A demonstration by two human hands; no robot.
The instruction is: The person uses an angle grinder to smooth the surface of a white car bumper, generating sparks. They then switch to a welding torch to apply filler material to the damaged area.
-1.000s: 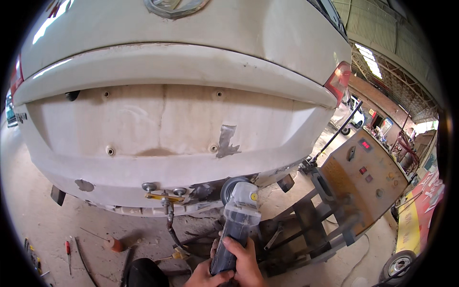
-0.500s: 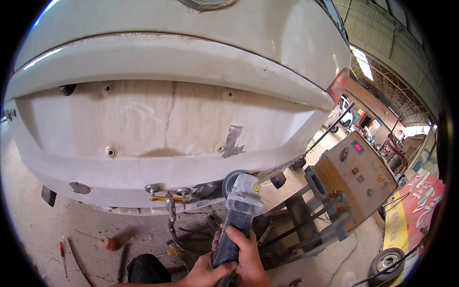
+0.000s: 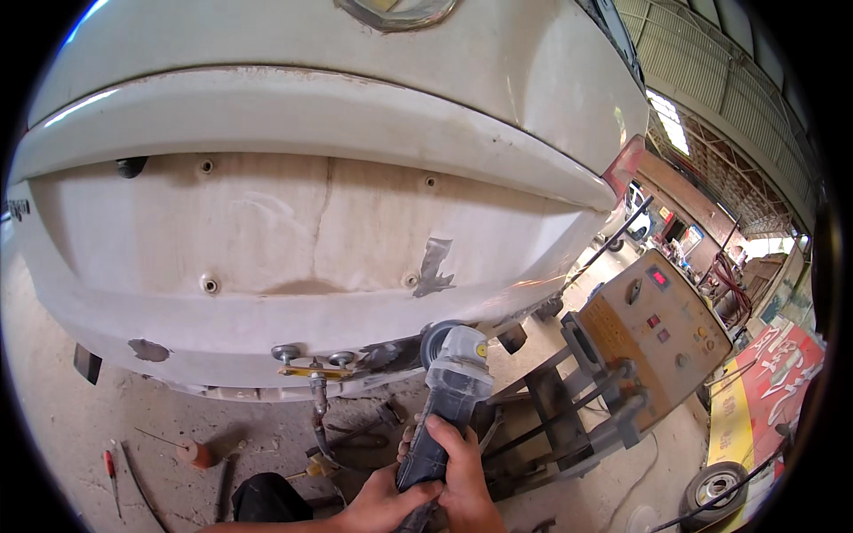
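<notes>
An angle grinder with a grey head and dark body is gripped in both my hands, tilted up and away from me. My left hand wraps the lower end of the body from the left. Just above it on the right side, my right hand closes round the body. The grinder's round disc is at the lower edge of a white car's rear panel, beside a dark ground patch. Faint orange streaks, like sparks, show on the panel to the right of the disc.
A brass-coloured bar with two round ends hangs at the panel's lower edge, a cable below it. A control cabinet on a cart stands at right, with a wheel farther right. A red-handled screwdriver lies on the floor at left.
The grinder and its disc have shifted slightly right along the panel's lower edge, with both hands still around it. Orange streaks now show on the panel. The view has moved slightly.
</notes>
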